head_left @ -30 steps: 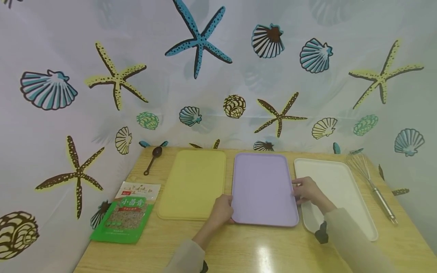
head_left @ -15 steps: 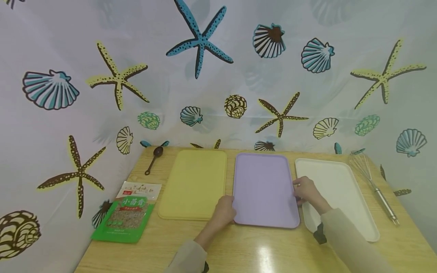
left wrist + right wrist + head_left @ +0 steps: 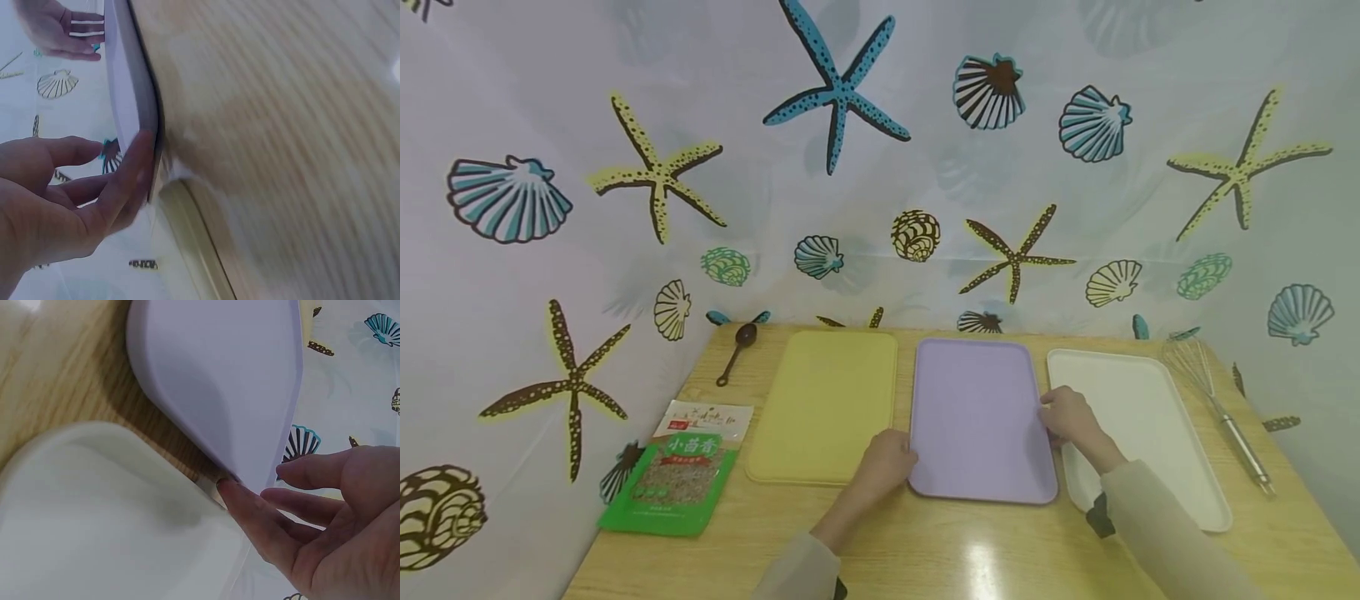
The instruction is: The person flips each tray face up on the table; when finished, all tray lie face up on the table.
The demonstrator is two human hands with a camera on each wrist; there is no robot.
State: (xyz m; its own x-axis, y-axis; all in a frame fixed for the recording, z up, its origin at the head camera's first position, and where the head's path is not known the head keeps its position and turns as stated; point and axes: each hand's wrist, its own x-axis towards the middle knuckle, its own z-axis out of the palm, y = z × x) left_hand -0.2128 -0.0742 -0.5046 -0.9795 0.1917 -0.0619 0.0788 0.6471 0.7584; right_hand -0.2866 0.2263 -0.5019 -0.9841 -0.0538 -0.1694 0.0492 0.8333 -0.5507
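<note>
A purple rectangular tray lies in the middle of the wooden table, between a yellow tray and a white tray. My left hand is at its near left corner; in the left wrist view, extended fingers touch the tray's side and the thumb stands away from it. On the opposite side, my right hand reaches over the white tray's left edge. Its fingertips touch the purple tray's right rim, with the thumb apart, in the right wrist view.
At the left lie a green seasoning packet and a dark brown spoon. A wire whisk lies right of the white tray. Behind the table hangs a curtain printed with starfish and shells.
The right hand has shifted slightly left at the purple tray's right rim. The left hand's fingers have altered a little at the corner. The trays stay almost in place.
</note>
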